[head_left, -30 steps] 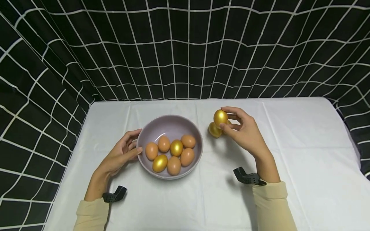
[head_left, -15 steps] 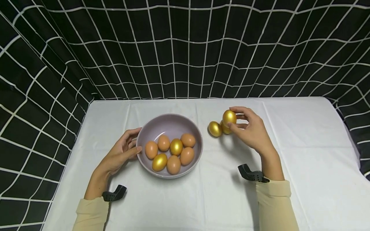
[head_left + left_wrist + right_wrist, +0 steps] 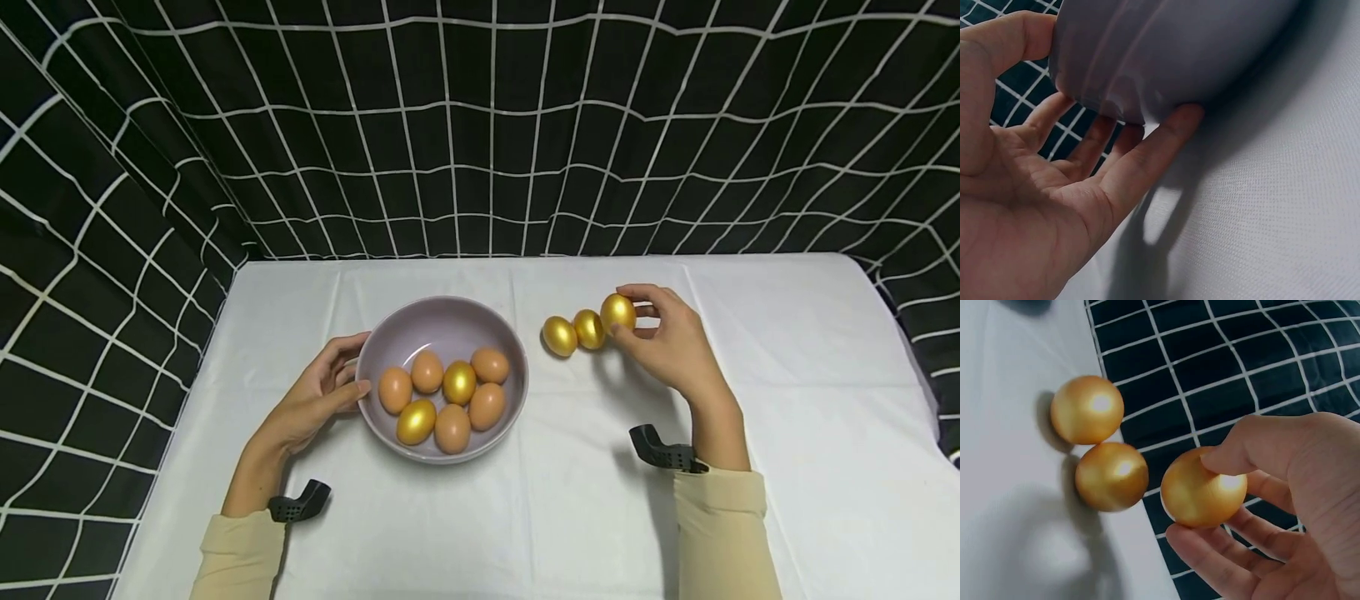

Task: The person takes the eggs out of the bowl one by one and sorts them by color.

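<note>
A greyish-purple bowl (image 3: pixel 442 312) stands on the table with brown eggs (image 3: pixel 452 429) and two golden eggs (image 3: pixel 459 382) in it. My left hand (image 3: pixel 315 400) grips its left side, thumb at the rim and fingers against the outer wall, as the left wrist view also shows on the bowl (image 3: pixel 1147 56). Between thumb and fingers, my right hand (image 3: pixel 663 346) pinches a golden egg (image 3: pixel 618 312), seen above the cloth in the right wrist view. Left of it, two more golden eggs, a nearer one (image 3: pixel 588 329) and a farther one (image 3: pixel 559 336), lie touching on the table.
A white cloth (image 3: pixel 450 533) covers the table. Black curtains with a white grid (image 3: pixel 480 133) hang behind and at both sides. Each wrist carries a small black camera, such as the right one (image 3: pixel 667 452).
My right hand has moved to the right with its golden egg, away from above the two others, which now show fully. The left hand and bowl stay put.
</note>
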`<state>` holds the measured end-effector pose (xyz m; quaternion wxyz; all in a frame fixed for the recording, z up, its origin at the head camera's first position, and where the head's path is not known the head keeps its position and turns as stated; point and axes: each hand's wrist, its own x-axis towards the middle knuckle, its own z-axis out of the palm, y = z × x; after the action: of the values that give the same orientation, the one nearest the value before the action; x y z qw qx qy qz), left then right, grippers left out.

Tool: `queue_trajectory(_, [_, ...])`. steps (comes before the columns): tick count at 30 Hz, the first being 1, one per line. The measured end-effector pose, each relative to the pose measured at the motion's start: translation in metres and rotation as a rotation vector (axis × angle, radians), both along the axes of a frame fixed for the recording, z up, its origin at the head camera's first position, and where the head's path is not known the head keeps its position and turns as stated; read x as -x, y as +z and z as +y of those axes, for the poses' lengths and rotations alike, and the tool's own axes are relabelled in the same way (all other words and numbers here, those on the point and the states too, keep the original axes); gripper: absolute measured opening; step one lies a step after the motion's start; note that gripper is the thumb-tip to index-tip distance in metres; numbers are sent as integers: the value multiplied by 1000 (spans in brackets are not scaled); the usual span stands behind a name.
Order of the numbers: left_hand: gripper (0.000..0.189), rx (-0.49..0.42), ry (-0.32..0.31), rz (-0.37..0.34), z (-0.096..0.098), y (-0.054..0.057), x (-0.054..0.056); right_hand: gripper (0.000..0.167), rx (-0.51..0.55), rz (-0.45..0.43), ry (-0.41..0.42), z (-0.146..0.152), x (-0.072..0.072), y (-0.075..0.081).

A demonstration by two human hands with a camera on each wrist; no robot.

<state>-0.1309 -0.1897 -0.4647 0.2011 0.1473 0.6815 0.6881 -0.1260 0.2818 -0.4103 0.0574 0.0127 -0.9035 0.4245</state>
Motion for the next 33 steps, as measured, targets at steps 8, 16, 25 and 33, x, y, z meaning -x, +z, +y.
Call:
queue_trajectory(8, [70, 6, 6, -9, -1, 0, -1, 50, -106, -26, -9, 5, 1, -8])
queue_trajectory(16, [70, 9, 6, -9, -1, -3, -1, 49, -175, -39, -30, 11, 2, -18])
queue_trajectory(25, [70, 5, 5, -13, 0, -2, -1, 48, -218, -87, -31, 11, 4, -23])
queue_trajectory(33, [70, 3, 6, -8, 0, -1, -1, 51, -243, -90, -22, 9, 6, -23])
